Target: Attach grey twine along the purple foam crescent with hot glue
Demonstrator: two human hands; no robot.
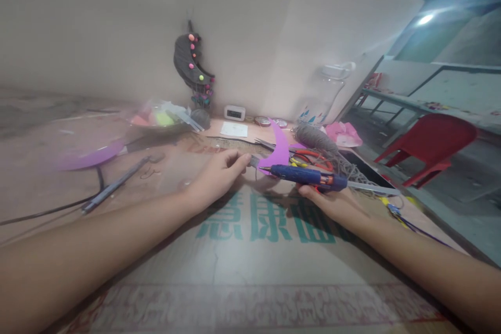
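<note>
Head view: the left hand (pixel 221 175) pinches the grey lower end of a purple crescent (pixel 278 147) between thumb and fingers, above the middle of the table (pixel 235 266). The right hand (pixel 332 201) is wrapped around a blue glue gun (pixel 295 173), its nozzle just beside that end. Directly behind are red-handled pliers (pixel 319 156) and a bundle of grey yarn (pixel 319 137), which crowd the area beyond the gun; a pink plastic bag (pixel 343 134) and a clear bottle (pixel 323 91) stand farther back. A white clock (pixel 235 112) and a white card (pixel 234 129) sit near the wall, left of the bottle, with a decorated dark crescent (pixel 188 60) hanging above. The gun covers part of the purple crescent's lower edge, and most right-hand fingers are hidden behind the gun. The bowl (pixel 156 124) at left is smeared by blur; its contents and the clock's display are unreadable. Both forearms are cut off by the frame.
</note>
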